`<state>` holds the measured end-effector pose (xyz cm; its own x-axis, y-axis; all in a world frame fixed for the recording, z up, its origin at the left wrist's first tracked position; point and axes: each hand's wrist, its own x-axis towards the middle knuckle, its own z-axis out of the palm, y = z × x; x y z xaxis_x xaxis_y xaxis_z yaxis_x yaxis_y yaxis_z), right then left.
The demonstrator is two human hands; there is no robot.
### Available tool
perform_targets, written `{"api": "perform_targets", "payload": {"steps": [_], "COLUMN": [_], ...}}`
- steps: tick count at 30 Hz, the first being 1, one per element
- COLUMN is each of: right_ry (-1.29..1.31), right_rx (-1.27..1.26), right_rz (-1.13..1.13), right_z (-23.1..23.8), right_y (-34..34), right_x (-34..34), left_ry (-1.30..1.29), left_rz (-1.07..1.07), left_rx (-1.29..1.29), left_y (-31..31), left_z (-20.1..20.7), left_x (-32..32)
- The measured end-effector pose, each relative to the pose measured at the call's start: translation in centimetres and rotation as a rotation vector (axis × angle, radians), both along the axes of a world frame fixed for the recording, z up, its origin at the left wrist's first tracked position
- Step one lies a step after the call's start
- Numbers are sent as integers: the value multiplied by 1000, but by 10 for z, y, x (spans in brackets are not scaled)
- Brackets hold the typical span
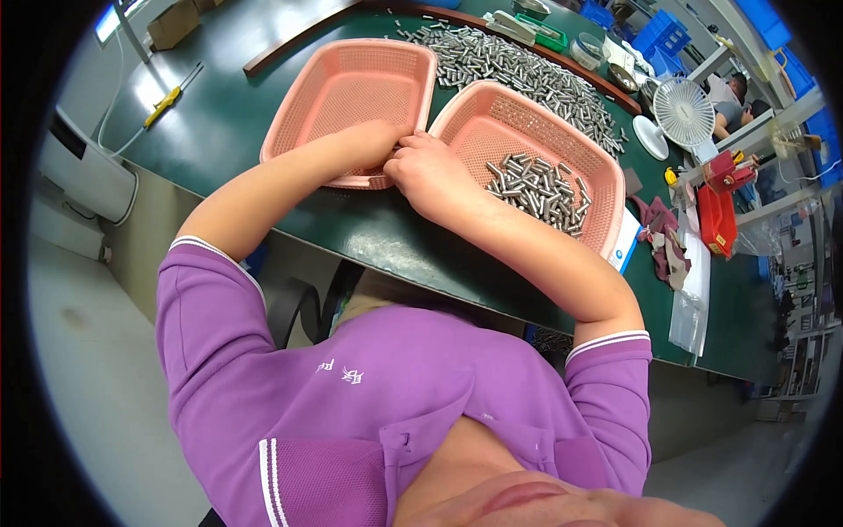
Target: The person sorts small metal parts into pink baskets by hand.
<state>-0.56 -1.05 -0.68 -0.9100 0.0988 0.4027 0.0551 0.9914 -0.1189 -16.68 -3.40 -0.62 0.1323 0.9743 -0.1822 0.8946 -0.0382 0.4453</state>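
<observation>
My left hand (378, 143) reaches over the near right corner of a pink plastic basket (294, 101), its fingers curled in and mostly hidden. Against its fingertips, my right hand (428, 176) is closed, with thumb and fingers pressed together. Whatever is between the two hands is too small and covered to make out. A second pink basket (606, 176) stands to the right, and its near left side lies beside my right hand and wrist. Short silver metal pins (540, 191) lie piled in that basket's near right part.
A large heap of similar pins (518, 70) spreads behind the baskets, along a brown wooden strip (294, 39). On the right are a white fan (683, 112), a red bin (716, 220) and cloths (665, 237). A yellow-handled tool (162, 107) lies far left on the green table (206, 149).
</observation>
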Motion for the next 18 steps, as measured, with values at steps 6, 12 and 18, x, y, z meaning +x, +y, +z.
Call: {"api": "perform_targets", "payload": {"steps": [6, 12, 18], "right_ry": [-278, -385, -849], "right_rx": [-250, -271, -87], "right_rz": [75, -207, -113], "right_z": [32, 55, 42], "right_y": [11, 41, 33], "right_x": [3, -25, -63], "left_ry": [78, -276, -924], "left_rz": [-64, 110, 461], "left_rx": [29, -81, -135], "left_y": [7, -17, -46], "left_z": [-10, -1, 19], "left_x": [-11, -36, -60]}}
